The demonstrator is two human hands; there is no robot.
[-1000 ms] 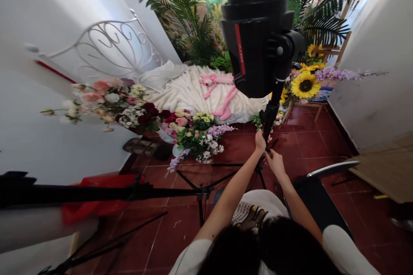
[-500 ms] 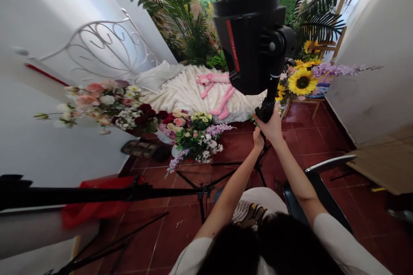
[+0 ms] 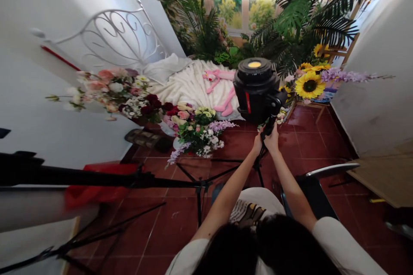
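Note:
A black studio light [image 3: 256, 94] with a red stripe stands upright in front of me, fixed on top of a light stand [image 3: 267, 131]. Both hands are at the stand just under the lamp. My left hand [image 3: 257, 143] closes round the pole from the left. On the other side my right hand [image 3: 272, 141] grips it, close beside the left and slightly higher. The lamp and pole partly hide the fingers. Behind the light, a pink plush toy [image 3: 222, 105] lies on a cream blanket [image 3: 183, 88].
Flower bouquets [image 3: 196, 133] stand at the left, near a white metal headboard [image 3: 119, 36]. A second black tripod [image 3: 201, 184] spreads its legs over the red tiles. At the right are a black chair [image 3: 314, 195], sunflowers [image 3: 309, 85] and a wooden easel [image 3: 350, 53]. Palm plants [image 3: 297, 19] fill the back.
The studio light has come down a long way, and its round top now shows. My hands stay on the stand, a little lower. The view has shifted slightly.

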